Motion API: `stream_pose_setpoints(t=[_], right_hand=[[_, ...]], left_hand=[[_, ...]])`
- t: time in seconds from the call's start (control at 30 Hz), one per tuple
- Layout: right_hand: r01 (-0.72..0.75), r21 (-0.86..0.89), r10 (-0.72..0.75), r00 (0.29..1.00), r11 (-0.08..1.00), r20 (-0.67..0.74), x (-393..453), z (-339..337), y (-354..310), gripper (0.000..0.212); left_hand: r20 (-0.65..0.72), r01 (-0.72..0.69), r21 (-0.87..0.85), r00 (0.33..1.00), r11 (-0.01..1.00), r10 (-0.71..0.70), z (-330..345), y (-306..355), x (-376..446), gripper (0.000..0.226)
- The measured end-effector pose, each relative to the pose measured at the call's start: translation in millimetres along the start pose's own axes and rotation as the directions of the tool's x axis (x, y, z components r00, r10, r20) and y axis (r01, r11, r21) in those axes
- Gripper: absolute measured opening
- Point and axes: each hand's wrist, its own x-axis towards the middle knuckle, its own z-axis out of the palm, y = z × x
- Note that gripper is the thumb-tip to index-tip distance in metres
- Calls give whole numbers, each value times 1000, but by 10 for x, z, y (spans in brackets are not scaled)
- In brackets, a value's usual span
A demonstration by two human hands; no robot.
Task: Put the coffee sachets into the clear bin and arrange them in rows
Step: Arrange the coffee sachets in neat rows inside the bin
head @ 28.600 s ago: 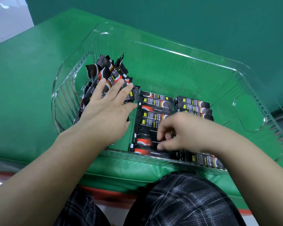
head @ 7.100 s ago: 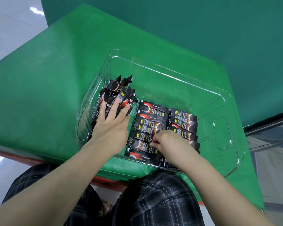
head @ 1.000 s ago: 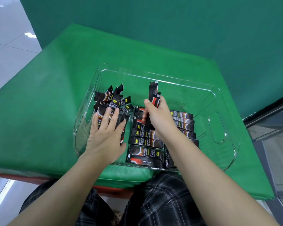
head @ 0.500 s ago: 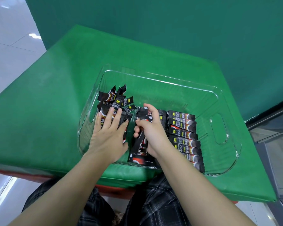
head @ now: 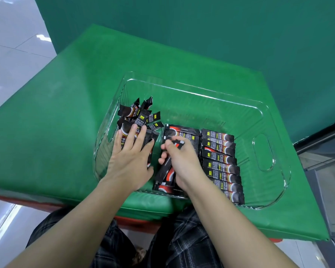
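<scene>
A clear plastic bin (head: 263,111) stands on the green table. At its left end lies a loose heap of black coffee sachets (head: 137,115), and my left hand (head: 131,157) rests flat on it with fingers straight. Two rows of sachets lie side by side: a middle row (head: 182,132) and a right row (head: 220,163). My right hand (head: 182,161) is over the middle row, its fingers curled round a tilted sachet (head: 165,169). The near part of the middle row is hidden under that hand.
The green padded table (head: 56,132) has a red lower edge close to my knees. The bin's right end with its handle cut-out (head: 263,152) and its far half hold no sachets. A green wall rises behind; tiled floor lies to the left.
A second ago my right hand held a sachet up above the rows; it has come down onto the middle row with the sachet tilted in its fingers. My left hand stays on the heap.
</scene>
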Motion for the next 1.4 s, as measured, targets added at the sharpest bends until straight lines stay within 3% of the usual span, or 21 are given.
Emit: stream_pose_setpoints(t=[0.07,0.2,0.33,0.43,0.5,0.6,0.77,0.9,1.07,1.27,1.4], right_hand=[[3,-2,-3,1000,1000,-15,43,-26,-17,23],[-123,-98,134,983,988,125,-72,-20,29,7],[-201,-124,224,948,972,225,-180,-25,45,15],[-82,-176,108,984,981,140,-126,-123,-70,21],[42,-334,-37,999,942,23,19,-265,-204,29],[56,-534,-95,994,844,-46,243,-491,-388,27],[137,-808,-135,988,573,72,487,-677,-547,27],[240,-830,-224,964,504,142,607,-614,-697,16],[316,-945,-358,895,90,265,736,-504,-675,20],[443,-892,-454,780,-86,431,907,-498,-439,20],[505,-812,-445,679,-294,584,960,-555,-307,23]], left_hand=[[5,0,-5,1000,1000,0,-1,0,1,72],[18,0,-3,1000,1000,0,-11,-2,-4,71],[37,9,-3,999,1000,-9,-28,8,-5,75],[17,5,-10,1000,1000,-5,-32,2,-14,74],[7,-2,-12,1000,1000,2,-34,-3,-19,73],[1,-13,-5,1000,1000,13,-31,-5,-18,73],[-1,-12,-24,1000,1000,12,-23,-6,-15,73],[19,-6,-37,1000,999,7,-36,-2,-18,73],[24,-1,-47,1000,999,2,-32,-2,-14,74],[31,0,-53,1000,999,1,-29,4,-11,73],[33,2,-59,999,998,0,-20,1,-9,73]])
